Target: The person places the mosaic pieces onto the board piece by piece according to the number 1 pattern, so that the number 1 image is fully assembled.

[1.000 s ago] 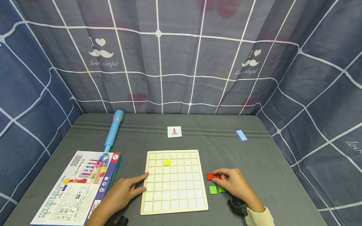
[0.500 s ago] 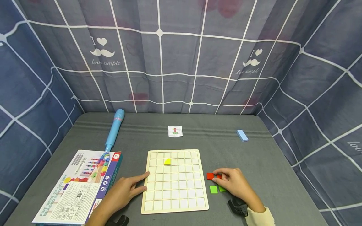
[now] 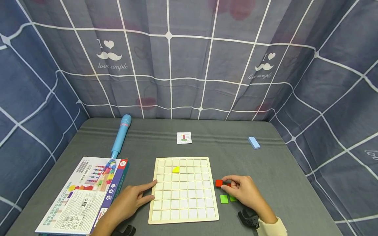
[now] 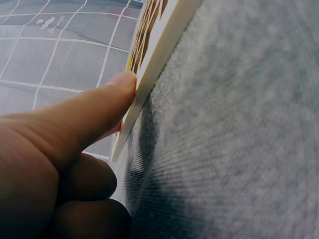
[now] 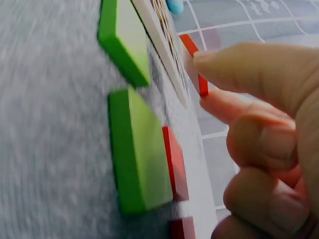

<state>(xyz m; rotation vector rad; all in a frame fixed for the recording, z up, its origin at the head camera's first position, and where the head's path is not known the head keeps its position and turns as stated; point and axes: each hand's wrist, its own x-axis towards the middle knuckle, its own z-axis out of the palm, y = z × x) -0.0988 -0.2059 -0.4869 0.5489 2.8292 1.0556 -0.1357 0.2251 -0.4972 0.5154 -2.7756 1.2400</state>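
At the left edge of the pale wooden grid board (image 3: 184, 220), my left hand (image 3: 130, 201) rests its index fingertip and thumb tip, spread apart. In the left wrist view the thumb (image 4: 99, 107) touches the board's rim. My right hand (image 3: 243, 190) pinches a red square tile (image 3: 219, 183) between thumb and index finger, just off the board's right side. The right wrist view shows this tile (image 5: 195, 64) raised off the cloth. Below the hand lie two green tiles (image 3: 224, 199) and more red tiles (image 5: 175, 162), partly hidden. A yellow tile (image 3: 176, 169) sits in an upper-left cell.
A printed box (image 3: 82, 196) lies at the left, with a light-blue microphone-shaped object (image 3: 120, 134) behind it. Beyond the board is a small pattern card (image 3: 184, 138). A light-blue block (image 3: 254, 143) lies at the back right. Checked curtains (image 3: 189, 59) enclose the grey table.
My right hand has shifted the red tile very slightly left, toward the board. The left hand stays against the board. The head view has drifted a little.
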